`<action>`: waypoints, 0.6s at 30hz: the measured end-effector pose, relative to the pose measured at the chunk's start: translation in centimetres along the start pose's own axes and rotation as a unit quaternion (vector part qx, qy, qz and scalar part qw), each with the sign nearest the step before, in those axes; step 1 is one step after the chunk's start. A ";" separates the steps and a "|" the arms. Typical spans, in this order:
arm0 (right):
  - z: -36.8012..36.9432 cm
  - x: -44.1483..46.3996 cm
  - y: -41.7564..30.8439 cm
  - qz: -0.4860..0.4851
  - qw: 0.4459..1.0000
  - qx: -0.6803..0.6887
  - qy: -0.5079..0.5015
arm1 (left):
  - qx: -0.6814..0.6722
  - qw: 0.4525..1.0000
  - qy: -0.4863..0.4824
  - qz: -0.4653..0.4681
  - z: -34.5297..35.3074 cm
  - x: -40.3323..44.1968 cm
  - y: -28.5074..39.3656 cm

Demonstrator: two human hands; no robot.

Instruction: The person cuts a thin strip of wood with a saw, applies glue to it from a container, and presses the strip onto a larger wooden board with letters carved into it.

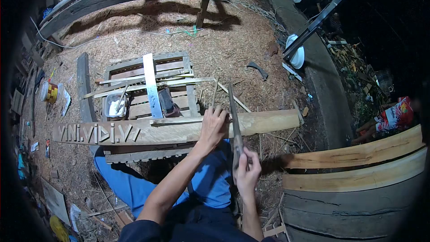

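Right hand [248, 172]: closed around the grip of a long-bladed tool [233, 112]; grip mostly hidden by the fingers, the tool's exact kind hard to make out. Blade stood across the plank, just beside the other hand.

Left hand [215, 125]: laid over the plank, fingers extended forward near the right end of a thin strip [179, 120]; that end was covered, and whether the fingers pinched it could not be told.

Plank [264, 122]: long, lying across the pallet [192, 98] in front of the person; raised letters [102, 133] at its left, reading "VINI.VIDI.V" and a slanted stroke. Its middle was partly hidden by the left hand and blade.

Containers: one clear tub [107, 107], on the pallet, holding a white substance [117, 112] of unclear nature, with a stick [122, 100] leaning in it. One yellow-and-red patterned tub [52, 93], on the ground at left; contents could not be made out.

White round dish [299, 58]: partly covered by a dark post [320, 19], itself cut off at the top.

Another person [396, 114]: in a red patterned shirt at far right, partly lost in darkness.
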State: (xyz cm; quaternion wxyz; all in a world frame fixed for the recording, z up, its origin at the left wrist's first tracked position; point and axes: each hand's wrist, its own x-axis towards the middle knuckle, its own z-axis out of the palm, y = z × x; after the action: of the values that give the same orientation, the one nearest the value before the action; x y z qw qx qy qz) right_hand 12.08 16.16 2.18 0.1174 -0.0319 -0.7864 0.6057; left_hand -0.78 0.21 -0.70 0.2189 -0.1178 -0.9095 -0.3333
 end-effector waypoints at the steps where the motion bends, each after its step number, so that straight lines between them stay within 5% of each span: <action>1: -0.9 -1.1 -1.7 0.047 0.998 0.028 -0.005 | 0.001 1.000 0.000 -0.001 0.2 0.2 -0.1; 4: -4.2 -1.4 -5.8 0.157 0.987 0.010 -0.023 | -0.023 0.999 0.025 -0.006 0.8 0.2 -0.4; 7: -4.2 -0.8 -6.3 0.046 0.996 0.048 0.064 | -0.062 0.998 0.023 0.002 0.8 0.2 -0.6; 18: 1.9 4.0 -4.1 0.028 0.999 0.038 -0.004 | 0.030 0.998 -0.026 0.042 -1.9 -0.9 -1.2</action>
State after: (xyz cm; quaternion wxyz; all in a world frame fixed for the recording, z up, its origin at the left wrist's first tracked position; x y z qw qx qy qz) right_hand 8.19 14.08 6.29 0.0986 -0.0470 -0.7619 0.6384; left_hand 0.18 -1.98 -0.47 0.2120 -0.1579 -0.9187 -0.2933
